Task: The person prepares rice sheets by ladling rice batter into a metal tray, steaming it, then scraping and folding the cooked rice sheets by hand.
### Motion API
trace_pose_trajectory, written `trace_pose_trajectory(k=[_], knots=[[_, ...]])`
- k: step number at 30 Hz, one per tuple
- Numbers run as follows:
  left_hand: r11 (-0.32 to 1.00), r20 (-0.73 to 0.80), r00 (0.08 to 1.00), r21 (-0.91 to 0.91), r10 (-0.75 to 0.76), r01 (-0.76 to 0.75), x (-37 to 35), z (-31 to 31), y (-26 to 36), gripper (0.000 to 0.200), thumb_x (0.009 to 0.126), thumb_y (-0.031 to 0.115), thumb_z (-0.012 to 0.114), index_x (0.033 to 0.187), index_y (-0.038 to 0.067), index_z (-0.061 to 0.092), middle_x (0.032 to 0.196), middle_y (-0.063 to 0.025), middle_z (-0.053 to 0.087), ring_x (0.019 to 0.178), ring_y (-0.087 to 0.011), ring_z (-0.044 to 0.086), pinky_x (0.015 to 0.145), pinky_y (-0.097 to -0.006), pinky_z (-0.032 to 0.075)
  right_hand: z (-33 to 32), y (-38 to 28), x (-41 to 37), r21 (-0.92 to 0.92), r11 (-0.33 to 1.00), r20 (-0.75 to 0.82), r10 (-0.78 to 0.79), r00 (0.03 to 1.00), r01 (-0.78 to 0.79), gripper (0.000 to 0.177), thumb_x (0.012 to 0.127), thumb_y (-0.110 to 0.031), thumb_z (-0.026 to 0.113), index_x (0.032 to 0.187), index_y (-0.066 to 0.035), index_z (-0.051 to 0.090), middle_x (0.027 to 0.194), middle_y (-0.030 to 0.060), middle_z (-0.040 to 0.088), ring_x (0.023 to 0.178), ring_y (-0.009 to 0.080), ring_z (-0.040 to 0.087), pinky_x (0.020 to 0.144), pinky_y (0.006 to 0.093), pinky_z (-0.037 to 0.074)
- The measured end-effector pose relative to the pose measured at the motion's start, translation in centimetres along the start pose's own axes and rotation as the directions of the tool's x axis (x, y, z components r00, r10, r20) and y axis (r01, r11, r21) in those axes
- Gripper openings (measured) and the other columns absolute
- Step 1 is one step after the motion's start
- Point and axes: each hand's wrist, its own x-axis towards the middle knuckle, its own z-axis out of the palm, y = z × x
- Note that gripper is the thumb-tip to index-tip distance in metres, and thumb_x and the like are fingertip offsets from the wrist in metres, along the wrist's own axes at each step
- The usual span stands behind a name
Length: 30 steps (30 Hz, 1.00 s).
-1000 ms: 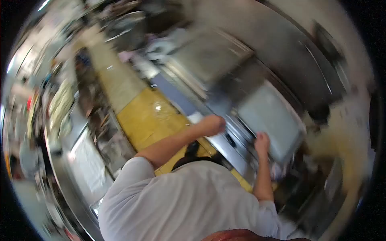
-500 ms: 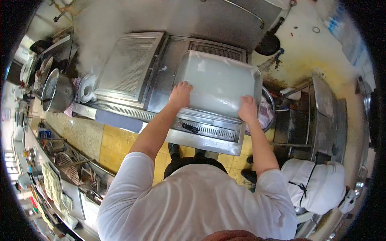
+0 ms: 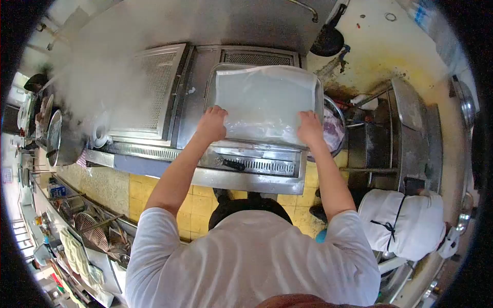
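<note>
Plainly, the left hand (image 3: pixel 213 124) and right hand (image 3: pixel 310 128) touch the sheet (image 3: pixel 264 97) near its front corners, fingers bent; whether either grip is closed, I cannot tell. It lies in the tray (image 3: pixel 211 92) on the tabletop (image 3: pixel 192 110).

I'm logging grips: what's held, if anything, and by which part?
Left hand and right hand are by the near corners of the tray; whether they grip tray or sheet can't be told.

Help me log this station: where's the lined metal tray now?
In the head view, the lined metal tray sits above centre on the steel counter, right of the larger perforated panel, with left hand and right hand at its near corners.
</note>
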Motion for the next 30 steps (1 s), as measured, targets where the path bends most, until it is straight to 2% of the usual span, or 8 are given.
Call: trace_pose_trajectory(k=[5, 9, 11, 12, 14, 17, 26, 30], knots=[[0.986, 0.39, 0.92, 0.164, -0.029, -0.039, 1.1, 3.0, -2.5, 0.029, 0.075, 0.009, 0.069, 0.104, 0.007, 0.071, 0.109, -0.0154, 0.069, 0.108, -0.0342, 0.065, 0.092, -0.0436, 0.054, 1.7, 1.6, 0.3, -0.141, 0.984, 0.5, 0.164, 0.85, -0.107, 0.028, 0.083, -0.008, 0.058, 0.108, -0.001, 0.07, 0.109, 0.0235, 0.067, 0.106, 0.041, 0.065, 0.094, 0.0474, 0.053], [0.985, 0.504, 0.851, 0.149, -0.148, 0.083, 0.3, 1.3, -2.5, 0.028, 0.074, 0.009, 0.069, 0.102, 0.007, 0.071, 0.107, -0.0143, 0.07, 0.107, -0.0336, 0.066, 0.092, -0.0437, 0.055, 0.5, 0.9, -1.6, -0.154, 0.973, 0.519, 0.227, 0.824, -0.171, 0.026, 0.083, -0.008, 0.058, 0.105, -0.001, 0.071, 0.106, 0.0231, 0.069, 0.1, 0.0411, 0.067, 0.09, 0.0484, 0.055], [0.999, 0.18, 0.984, 0.033, 0.011, -0.017, 0.1, -0.5, -1.5, 0.022, 0.084, 0.014, 0.062, 0.102, 0.008, 0.073, 0.107, -0.0158, 0.073, 0.103, -0.0365, 0.069, 0.091, -0.0473, 0.055, -1.2, -0.8, -1.7, -0.113, 0.992, -0.037, -0.062, 0.997, 0.058, 0.023, 0.085, -0.01, 0.057, 0.1, -0.001, 0.073, 0.1, 0.0234, 0.072, 0.096, 0.0401, 0.071, 0.087, 0.0495, 0.056], [0.999, 0.189, 0.982, 0.031, 0.011, -0.017, 0.2, -0.2, -1.4, 0.022, 0.084, 0.014, 0.062, 0.102, 0.008, 0.073, 0.107, -0.0158, 0.073, 0.103, -0.0365, 0.069, 0.091, -0.0473, 0.055, -0.7, -0.5, -1.6, -0.11, 0.992, -0.03, -0.057, 0.998, 0.054, 0.023, 0.085, -0.01, 0.057, 0.1, -0.001, 0.073, 0.1, 0.0234, 0.072, 0.096, 0.0401, 0.071, 0.087, 0.0495, 0.056], [0.977, 0.484, 0.875, 0.18, 0.014, -0.115, 1.8, 0.4, -1.8, 0.024, 0.086, 0.016, 0.062, 0.106, 0.011, 0.073, 0.113, -0.0158, 0.071, 0.107, -0.0366, 0.067, 0.093, -0.0469, 0.054, 0.4, 0.6, 0.1, -0.078, 0.997, 0.425, 0.041, 0.904, -0.009, 0.025, 0.087, -0.012, 0.056, 0.101, 0.0, 0.072, 0.104, 0.0239, 0.07, 0.099, 0.0402, 0.07, 0.089, 0.0494, 0.056], [0.971, 0.605, 0.789, 0.233, -0.108, -0.046, 1.9, 1.6, -2.2, 0.022, 0.088, 0.017, 0.061, 0.106, 0.012, 0.073, 0.116, -0.0151, 0.071, 0.112, -0.0358, 0.065, 0.097, -0.0458, 0.052, 0.7, 1.1, 0.3, -0.173, 0.981, 0.577, 0.175, 0.798, -0.09, 0.023, 0.084, -0.012, 0.056, 0.101, -0.006, 0.071, 0.109, 0.0217, 0.069, 0.106, 0.0396, 0.065, 0.091, 0.0486, 0.054], [0.995, -0.186, 0.982, -0.078, 0.04, -0.055, 12.3, 3.0, -1.7, 0.026, 0.094, 0.024, 0.057, 0.107, 0.007, 0.072, 0.12, -0.0169, 0.067, 0.115, -0.0363, 0.061, 0.1, -0.0507, 0.046, 1.8, 2.1, 11.0, 0.021, 1.0, 0.016, -0.016, 1.0, 0.016, 0.031, 0.087, -0.014, 0.058, 0.113, 0.0, 0.068, 0.116, 0.0231, 0.068, 0.111, 0.0413, 0.064, 0.097, 0.0505, 0.051], [0.988, 0.206, 0.971, 0.115, -0.124, 0.102, 14.5, 3.7, -1.3, 0.028, 0.098, 0.026, 0.054, 0.111, 0.009, 0.072, 0.118, -0.0147, 0.068, 0.117, -0.0343, 0.061, 0.104, -0.0528, 0.042, 4.4, 3.0, 12.9, -0.11, 0.991, 0.365, 0.116, 0.924, -0.081, 0.023, 0.089, -0.012, 0.057, 0.104, -0.004, 0.073, 0.121, 0.0201, 0.067, 0.112, 0.0392, 0.063, 0.099, 0.0503, 0.048]])
